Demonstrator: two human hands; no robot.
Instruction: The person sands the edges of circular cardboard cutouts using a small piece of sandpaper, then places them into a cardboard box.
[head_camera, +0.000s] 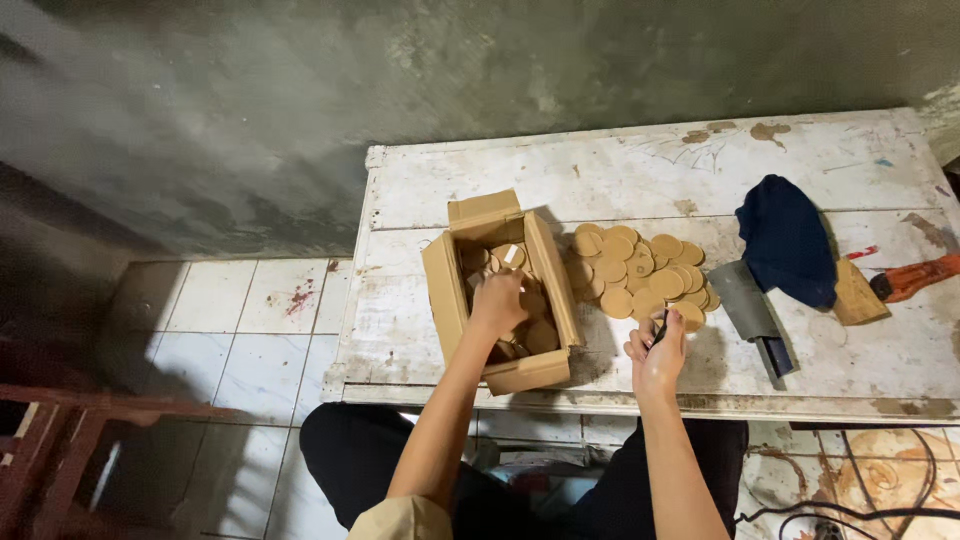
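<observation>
We work at a worn white table (640, 170), its paint scratched and stained, pushed against a rough grey-green wall (300, 90); to our left lies a white tiled floor (240, 330) with reddish spots, and a red wooden frame (50, 430) stands at the far left edge.

Our left hand (497, 303) reaches down into an open cardboard box (447, 300) near the table's front edge; its fingers are curled over the round tan discs inside (507, 255), though we cannot tell whether it grips one or only rests on them. Our right hand (657, 352) hovers just right of the box, loosely closed around a small dark object (661, 324) held upright between thumb and fingers; we cannot make out what it is.

Just beyond the right hand a heap of tan discs (640, 270) lies overlapping on the table, beside the box's right wall; a cleaver (752, 310) lies right of the heap, blade toward the wall and dark handle toward us; a dark blue cloth (787, 240) is bunched behind it, partly over the blade's far end; a small wooden block (858, 293) and an orange-handled tool (915, 277) lie further right.
</observation>
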